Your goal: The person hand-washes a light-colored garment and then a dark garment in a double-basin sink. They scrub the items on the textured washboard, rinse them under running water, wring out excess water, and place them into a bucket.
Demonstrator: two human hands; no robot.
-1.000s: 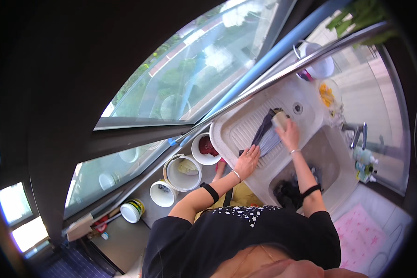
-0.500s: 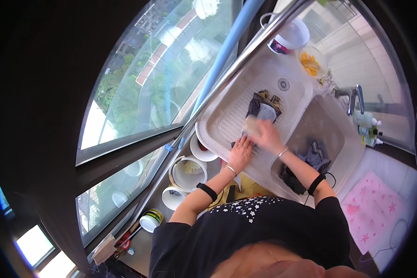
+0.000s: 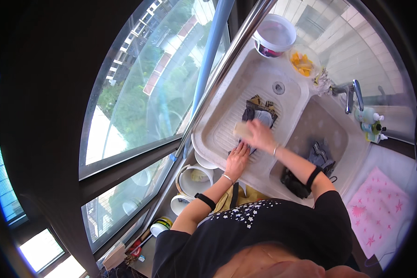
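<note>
A dark garment with a grey patch and a tan-patterned end lies bunched on the ribbed washboard side of a pale double sink. My left hand rests with its fingers stretched flat on the garment's near end, pressing it to the ribs. In my right hand is a beige block, perhaps a brush or a bar of soap; its underside is hidden. The block is just above or against the cloth beyond my left fingertips; I cannot tell whether they touch.
More dark clothes lie in the right basin. A faucet and several bottles stand at the right rim. A white bucket and a bowl of yellow pieces sit at the far end. A metal rail runs along the left.
My right hand has moved the beige block slightly left and toward me along the garment. My left hand stays on the cloth. The whole view has shifted a little.
</note>
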